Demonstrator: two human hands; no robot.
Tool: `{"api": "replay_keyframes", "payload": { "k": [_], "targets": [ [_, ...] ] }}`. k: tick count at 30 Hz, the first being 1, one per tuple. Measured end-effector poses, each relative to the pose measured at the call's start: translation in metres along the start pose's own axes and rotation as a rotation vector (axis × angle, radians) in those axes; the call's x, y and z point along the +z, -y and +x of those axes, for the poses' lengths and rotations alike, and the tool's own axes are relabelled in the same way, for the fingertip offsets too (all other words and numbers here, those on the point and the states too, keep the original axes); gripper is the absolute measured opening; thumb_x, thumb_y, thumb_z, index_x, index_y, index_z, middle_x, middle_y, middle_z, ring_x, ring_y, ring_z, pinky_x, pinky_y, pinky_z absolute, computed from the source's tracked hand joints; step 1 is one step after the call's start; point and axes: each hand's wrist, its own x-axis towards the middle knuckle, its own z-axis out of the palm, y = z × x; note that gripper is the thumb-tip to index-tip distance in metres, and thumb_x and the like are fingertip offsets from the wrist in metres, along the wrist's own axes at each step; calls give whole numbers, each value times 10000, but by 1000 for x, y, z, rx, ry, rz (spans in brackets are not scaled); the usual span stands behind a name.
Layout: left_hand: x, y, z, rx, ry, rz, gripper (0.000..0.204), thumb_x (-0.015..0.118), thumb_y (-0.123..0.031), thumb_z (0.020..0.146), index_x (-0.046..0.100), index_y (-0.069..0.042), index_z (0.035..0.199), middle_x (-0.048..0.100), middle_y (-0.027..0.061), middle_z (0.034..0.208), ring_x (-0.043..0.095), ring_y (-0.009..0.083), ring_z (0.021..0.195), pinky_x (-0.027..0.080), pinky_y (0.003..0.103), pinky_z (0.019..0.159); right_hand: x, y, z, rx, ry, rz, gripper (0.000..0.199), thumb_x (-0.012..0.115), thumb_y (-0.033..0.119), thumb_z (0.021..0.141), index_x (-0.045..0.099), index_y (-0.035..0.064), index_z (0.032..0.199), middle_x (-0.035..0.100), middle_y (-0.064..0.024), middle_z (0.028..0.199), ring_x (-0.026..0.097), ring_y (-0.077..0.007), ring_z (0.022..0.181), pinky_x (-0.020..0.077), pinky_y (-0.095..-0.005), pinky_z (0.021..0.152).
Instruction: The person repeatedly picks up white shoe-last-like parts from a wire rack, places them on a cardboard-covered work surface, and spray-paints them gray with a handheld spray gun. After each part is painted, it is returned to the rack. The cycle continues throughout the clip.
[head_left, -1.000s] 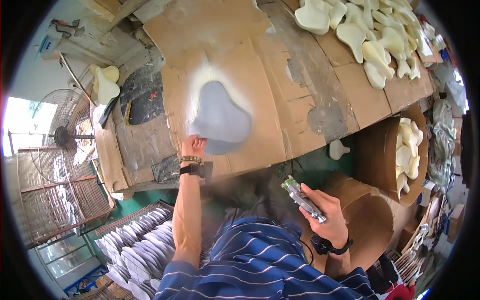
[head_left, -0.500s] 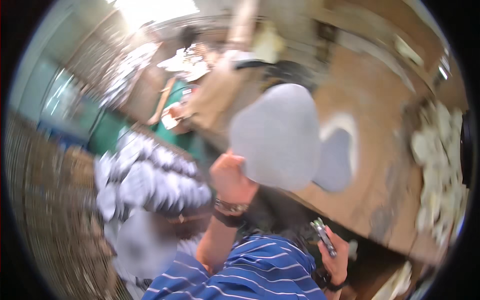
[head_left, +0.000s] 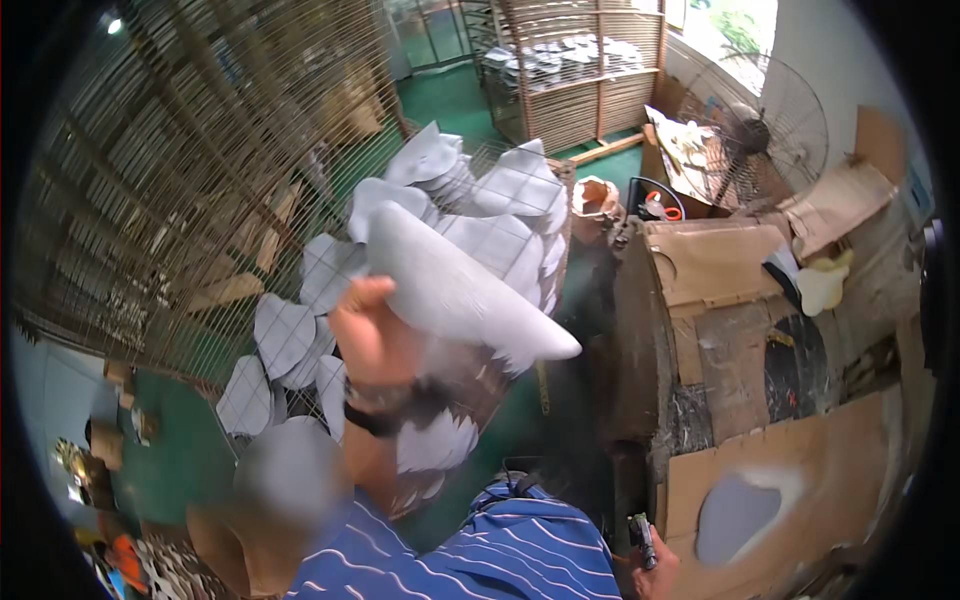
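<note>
My left hand [head_left: 375, 335] is closed on the edge of a pale grey rounded flat sheet [head_left: 460, 285], thumb on top. The sheet is tilted above a wire-mesh rack [head_left: 330, 190], where similar grey sheets [head_left: 500, 245] lie in overlapping piles. It hides part of those piles. Low at the right, my right hand [head_left: 657, 572] is closed round a small metal hand tool [head_left: 642, 538], whose exact kind I cannot make out. To its right, a darker grey rounded shape [head_left: 737, 518] with a whitish border sits on a cardboard-covered table [head_left: 690, 480].
Slatted bamboo-like racks [head_left: 230, 100] stand at the left. Behind are another loaded rack [head_left: 590, 90], a large caged fan [head_left: 750, 130] and a box of scraps [head_left: 690, 160]. Cardboard [head_left: 710, 260] covers the worktable's far end. A blurred round grey object [head_left: 290, 470] is close at lower left.
The view has swung left from the table toward the rack. My left hand has carried the grey sheet from beside the table to above the piles. My right hand keeps its tool low.
</note>
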Motion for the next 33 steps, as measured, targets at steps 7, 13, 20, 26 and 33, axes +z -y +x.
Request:
{"api": "replay_keyframes", "payload": {
  "k": [7,13,20,26,33],
  "targets": [
    [-135,-174,158,290,-52,136,439,582,-96,775,568,-8,1204,629,185,1211,592,417,1139,449,633,998,31,35,41,-75,49,46,562,474,-12,903,528,137,1442,628,-188,1325,630,-336,1169,494,-390,986],
    [-263,-179,181,592,-353,239,492,561,-129,772,521,6,1243,590,196,1209,600,411,1087,497,629,927,56,42,47,45,6,64,461,480,27,961,565,126,1403,666,-167,1273,641,-296,1155,489,-378,992],
    [-483,-141,144,530,-1636,1602,861,728,-480,838,430,86,1414,483,314,1409,526,426,1241,446,497,1003,63,50,45,91,14,50,417,500,38,956,607,93,1355,692,-179,1205,658,-285,1092,500,-369,945],
    [-309,-62,187,883,-781,1457,663,727,-248,880,450,48,1404,568,194,1286,567,309,1154,426,425,1021,75,24,19,129,-371,120,485,674,-8,771,654,1,1255,558,-79,747,513,-105,681,454,-287,630],
    [-38,70,50,145,248,917,420,484,-100,1047,427,33,1441,555,132,1269,550,231,1208,453,385,1070,35,1,-69,156,-622,-3,477,728,50,810,607,-23,1265,657,-261,977,621,-449,842,511,-423,744]
  ]
}}
